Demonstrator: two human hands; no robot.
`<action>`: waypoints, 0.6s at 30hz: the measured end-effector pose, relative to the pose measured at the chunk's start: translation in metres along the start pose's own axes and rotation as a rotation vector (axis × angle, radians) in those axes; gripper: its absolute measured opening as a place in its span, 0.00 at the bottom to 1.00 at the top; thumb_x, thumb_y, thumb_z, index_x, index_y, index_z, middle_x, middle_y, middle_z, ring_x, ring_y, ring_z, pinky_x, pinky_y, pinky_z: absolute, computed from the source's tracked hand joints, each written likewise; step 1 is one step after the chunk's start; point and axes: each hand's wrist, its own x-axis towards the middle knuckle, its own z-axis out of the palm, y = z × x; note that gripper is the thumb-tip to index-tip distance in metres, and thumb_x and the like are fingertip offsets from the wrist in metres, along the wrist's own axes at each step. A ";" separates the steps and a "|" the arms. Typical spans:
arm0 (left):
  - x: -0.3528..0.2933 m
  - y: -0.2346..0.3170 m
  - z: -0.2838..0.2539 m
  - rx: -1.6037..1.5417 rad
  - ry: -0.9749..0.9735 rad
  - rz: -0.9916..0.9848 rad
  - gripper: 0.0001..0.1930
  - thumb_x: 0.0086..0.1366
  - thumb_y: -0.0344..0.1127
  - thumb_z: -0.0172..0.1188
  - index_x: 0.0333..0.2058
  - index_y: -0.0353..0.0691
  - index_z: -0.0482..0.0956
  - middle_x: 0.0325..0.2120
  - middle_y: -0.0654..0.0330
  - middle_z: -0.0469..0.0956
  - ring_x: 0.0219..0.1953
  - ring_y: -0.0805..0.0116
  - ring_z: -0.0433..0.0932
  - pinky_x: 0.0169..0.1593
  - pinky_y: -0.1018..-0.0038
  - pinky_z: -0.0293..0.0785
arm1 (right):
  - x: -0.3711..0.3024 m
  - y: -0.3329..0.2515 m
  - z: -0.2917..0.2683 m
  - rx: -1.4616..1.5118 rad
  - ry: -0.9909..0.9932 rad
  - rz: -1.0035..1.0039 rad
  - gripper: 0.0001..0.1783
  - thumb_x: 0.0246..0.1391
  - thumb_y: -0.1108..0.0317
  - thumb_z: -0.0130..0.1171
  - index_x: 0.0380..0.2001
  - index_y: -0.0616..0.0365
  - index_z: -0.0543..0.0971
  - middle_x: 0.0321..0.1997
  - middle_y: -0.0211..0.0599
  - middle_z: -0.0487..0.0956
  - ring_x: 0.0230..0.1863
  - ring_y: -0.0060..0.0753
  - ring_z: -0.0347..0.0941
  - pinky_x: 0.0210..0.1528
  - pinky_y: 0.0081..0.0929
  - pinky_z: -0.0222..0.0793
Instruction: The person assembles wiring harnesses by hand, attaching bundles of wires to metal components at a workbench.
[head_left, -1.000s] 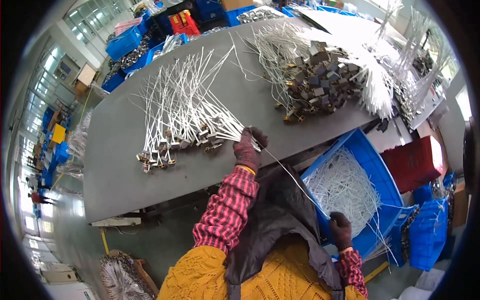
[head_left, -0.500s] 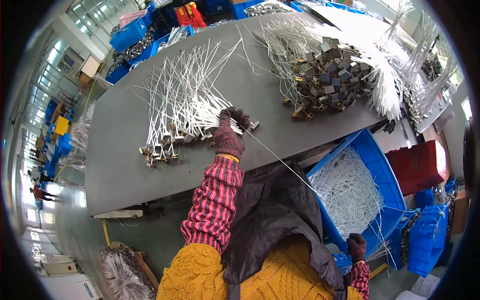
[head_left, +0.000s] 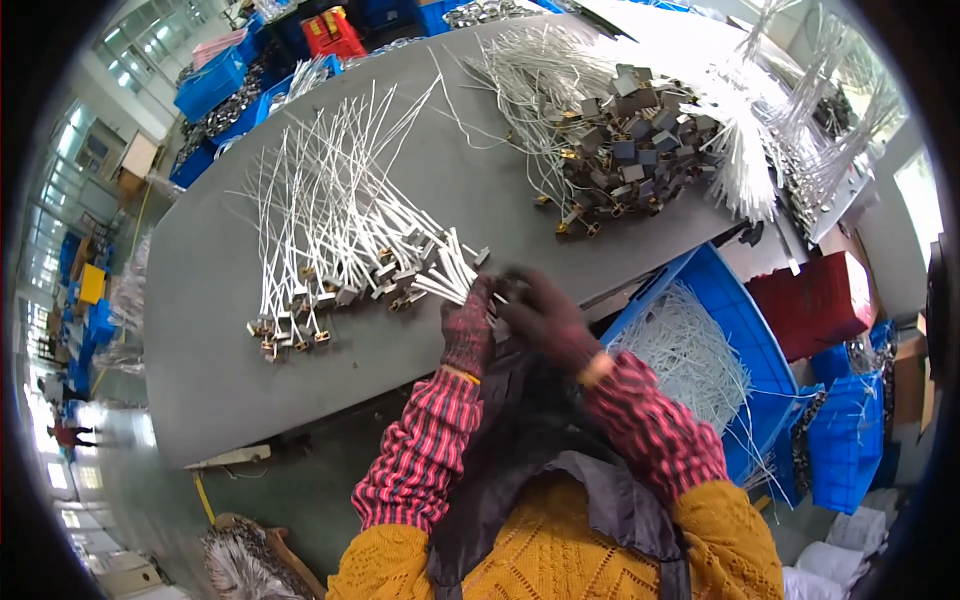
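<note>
My left hand (head_left: 468,328), in a dark knit glove, is closed round a small bunch of white-sleeved wires (head_left: 448,272) at the table's near edge. The sleeved ends fan out above the fingers. Right beside it is my right hand (head_left: 545,318), gloved too and smeared by motion; its fingers are hard to make out. To the left of the bunch lies a spread of white wires (head_left: 335,215) with small metal and dark block-shaped ends pointing toward me.
The dark grey table (head_left: 215,330) carries a heap of dark square blocks with wires (head_left: 640,150) at the far right. Below its right edge stands a blue bin (head_left: 745,310) full of loose white strands (head_left: 690,355). A red block-shaped thing (head_left: 810,305) lies beyond the bin.
My left hand has drawn a bunch of wires from the spread toward me. My right hand has come up from the blue bin's near edge to beside my left.
</note>
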 end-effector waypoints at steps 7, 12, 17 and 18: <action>0.078 0.092 -0.085 1.127 0.353 0.321 0.19 0.68 0.50 0.56 0.42 0.38 0.80 0.31 0.45 0.82 0.34 0.45 0.82 0.38 0.60 0.77 | 0.078 -0.034 -0.012 -1.000 0.064 -0.621 0.24 0.56 0.67 0.58 0.57 0.51 0.72 0.48 0.41 0.79 0.39 0.40 0.79 0.34 0.37 0.77; 0.077 0.129 -0.100 0.602 0.483 -0.003 0.14 0.70 0.46 0.54 0.41 0.40 0.76 0.17 0.59 0.77 0.14 0.70 0.76 0.17 0.71 0.71 | 0.119 0.029 -0.106 -1.525 0.322 -0.408 0.15 0.54 0.70 0.52 0.46 0.53 0.77 0.49 0.43 0.79 0.41 0.46 0.79 0.35 0.42 0.76; 0.038 0.118 -0.056 -0.213 -0.083 -0.034 0.18 0.71 0.47 0.55 0.47 0.38 0.78 0.36 0.54 0.83 0.35 0.61 0.83 0.36 0.65 0.82 | 0.109 0.037 -0.108 -1.415 0.354 -0.293 0.10 0.56 0.68 0.51 0.39 0.51 0.79 0.36 0.38 0.80 0.37 0.47 0.79 0.34 0.42 0.75; 0.038 0.101 -0.059 -0.321 -0.242 -0.044 0.17 0.72 0.46 0.55 0.46 0.37 0.78 0.36 0.55 0.83 0.36 0.60 0.83 0.40 0.62 0.81 | 0.095 0.032 -0.099 -1.409 0.346 -0.305 0.10 0.56 0.68 0.51 0.39 0.51 0.79 0.36 0.38 0.80 0.37 0.47 0.79 0.34 0.42 0.75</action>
